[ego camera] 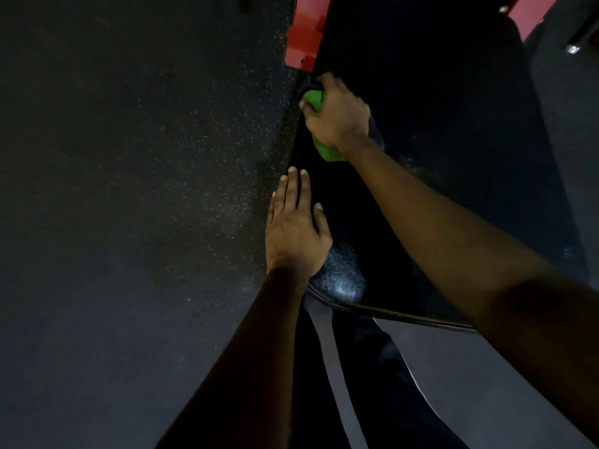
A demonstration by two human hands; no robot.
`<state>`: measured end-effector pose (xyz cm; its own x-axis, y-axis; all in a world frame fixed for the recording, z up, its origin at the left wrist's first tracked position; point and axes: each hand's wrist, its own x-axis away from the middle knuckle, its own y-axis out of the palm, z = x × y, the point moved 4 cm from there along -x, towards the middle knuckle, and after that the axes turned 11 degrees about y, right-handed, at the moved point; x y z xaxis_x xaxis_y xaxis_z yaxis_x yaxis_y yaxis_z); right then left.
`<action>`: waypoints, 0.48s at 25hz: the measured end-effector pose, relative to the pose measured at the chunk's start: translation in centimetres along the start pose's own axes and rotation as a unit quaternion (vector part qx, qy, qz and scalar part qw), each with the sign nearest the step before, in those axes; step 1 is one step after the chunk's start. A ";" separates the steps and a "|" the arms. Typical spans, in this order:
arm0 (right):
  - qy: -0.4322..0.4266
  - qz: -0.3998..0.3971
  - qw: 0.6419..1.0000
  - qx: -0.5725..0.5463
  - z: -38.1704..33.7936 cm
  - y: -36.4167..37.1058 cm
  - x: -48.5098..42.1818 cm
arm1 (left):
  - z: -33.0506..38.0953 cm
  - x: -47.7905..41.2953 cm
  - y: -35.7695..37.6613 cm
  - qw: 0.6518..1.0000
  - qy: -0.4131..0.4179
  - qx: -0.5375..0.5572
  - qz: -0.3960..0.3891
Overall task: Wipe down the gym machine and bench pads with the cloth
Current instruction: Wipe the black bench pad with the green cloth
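1. dark trouser legs [382, 384], nearest the camera, standing at the near end of the bench; the dark speckled rubber floor [129, 157] is to the left.
2. black padded vinyl bench pad [340, 280], running away from the person; a glossy patch shows near its rounded near edge.
3. left hand [293, 231], palm down on the pad's left edge. its fingers [292, 189] are straight and lightly spread. it holds nothing and appears to be bracing.
4. right hand [337, 115], further along the same left edge, fingers curled tight round the bunched cloth and pressing it onto the pad.
5. bright green cloth [325, 152], wadded under the right palm; parts show at the fingertips and at the wrist. it lies on the pad's far left edge.
6. red painted metal machine frame [304, 30], just beyond the cloth; a second red part [531, 11] is at the far right.
7. step in hand, as judged: wiping the bench pad, at the far end of a stroke along its left margin.
8. next move, as judged: draw the cloth across or back over the unwiped surface with firm, even pressure; the frame is not yet touched.
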<state>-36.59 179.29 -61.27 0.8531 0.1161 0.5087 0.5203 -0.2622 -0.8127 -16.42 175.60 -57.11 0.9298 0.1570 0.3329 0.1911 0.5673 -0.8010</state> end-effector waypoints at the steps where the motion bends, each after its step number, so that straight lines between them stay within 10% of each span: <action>1: 0.008 -0.003 1.000 -0.027 0.1 0.0 0.2 | 0.0 0.0 0.0 1.000 0.000 0.001 -0.002; 12: -0.037 0.021 0.999 -0.006 4.9 -0.1 7.6 | -0.2 0.1 0.0 1.000 0.000 0.007 -0.007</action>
<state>-29.94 184.86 -58.72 0.8754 0.1750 0.4507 0.4831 -0.2800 -0.8296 -16.28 175.49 -57.17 0.9272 0.1482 0.3440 0.2002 0.5803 -0.7894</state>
